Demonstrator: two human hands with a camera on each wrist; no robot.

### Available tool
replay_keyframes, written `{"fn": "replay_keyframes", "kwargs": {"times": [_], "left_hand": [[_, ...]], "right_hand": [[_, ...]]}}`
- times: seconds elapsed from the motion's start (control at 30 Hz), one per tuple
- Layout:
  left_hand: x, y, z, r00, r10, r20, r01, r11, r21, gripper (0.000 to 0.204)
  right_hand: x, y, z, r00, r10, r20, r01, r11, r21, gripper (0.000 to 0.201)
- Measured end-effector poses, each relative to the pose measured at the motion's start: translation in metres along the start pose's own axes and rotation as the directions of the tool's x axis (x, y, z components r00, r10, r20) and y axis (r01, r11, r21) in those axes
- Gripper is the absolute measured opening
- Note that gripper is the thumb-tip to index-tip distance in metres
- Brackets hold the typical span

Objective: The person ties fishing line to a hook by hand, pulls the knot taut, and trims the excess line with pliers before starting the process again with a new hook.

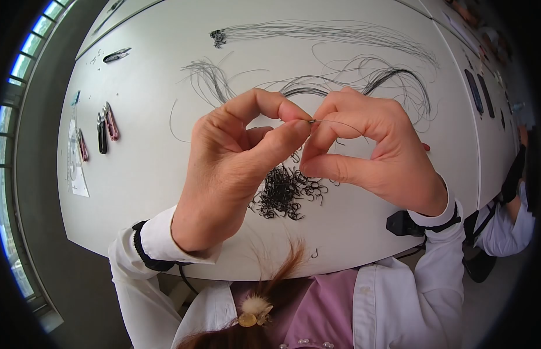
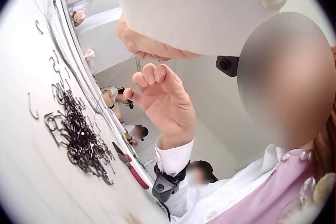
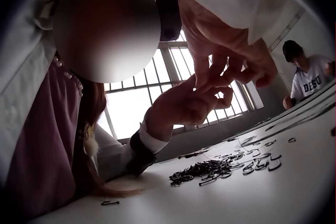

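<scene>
In the head view my left hand (image 1: 224, 157) pinches a small dark fish hook (image 1: 310, 122) at its end between thumb and index finger; much of the hook is hidden by the fingers. A thin fishing line (image 1: 343, 124) runs from there to my right hand (image 1: 378, 148), whose thumb and index finger are curled together around it. The hands meet at the fingertips, raised over the table. Below them lies a pile of black fish hooks (image 1: 282, 189), also seen in the left wrist view as a dark heap (image 2: 81, 137). One loose hook (image 1: 315, 253) lies near the table's front edge.
Bundles of fishing line (image 1: 328, 32) stretch across the back of the table (image 1: 148, 174). At left lie black-handled nippers (image 1: 102, 136), pink-handled nippers (image 1: 111, 123), thread snips (image 1: 117, 55) and a clear ruler (image 1: 78, 174). Red-handled pliers (image 2: 134, 169) lie beyond the hook pile.
</scene>
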State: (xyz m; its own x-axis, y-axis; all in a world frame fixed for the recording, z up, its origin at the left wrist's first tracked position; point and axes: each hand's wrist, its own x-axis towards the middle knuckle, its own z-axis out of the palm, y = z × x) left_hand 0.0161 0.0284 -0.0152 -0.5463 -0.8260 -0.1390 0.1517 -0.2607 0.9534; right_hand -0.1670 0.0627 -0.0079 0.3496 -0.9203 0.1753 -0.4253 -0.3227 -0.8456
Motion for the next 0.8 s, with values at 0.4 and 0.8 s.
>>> {"fn": "replay_keyframes", "kwargs": {"times": [0.4, 0.8], "left_hand": [[-0.003, 0.002, 0.001, 0.998, 0.054, -0.020, -0.055, 0.997, -0.057, 0.003], [-0.001, -0.001, 0.000, 0.996, 0.053, -0.076, -0.058, 0.997, -0.058, 0.002]], "right_hand": [[0.005, -0.004, 0.011, 0.952, -0.005, -0.305, -0.020, 0.997, -0.079, 0.027], [-0.008, -0.019, 0.010, 0.907, -0.417, 0.060, 0.376, 0.738, -0.560, 0.017]]}}
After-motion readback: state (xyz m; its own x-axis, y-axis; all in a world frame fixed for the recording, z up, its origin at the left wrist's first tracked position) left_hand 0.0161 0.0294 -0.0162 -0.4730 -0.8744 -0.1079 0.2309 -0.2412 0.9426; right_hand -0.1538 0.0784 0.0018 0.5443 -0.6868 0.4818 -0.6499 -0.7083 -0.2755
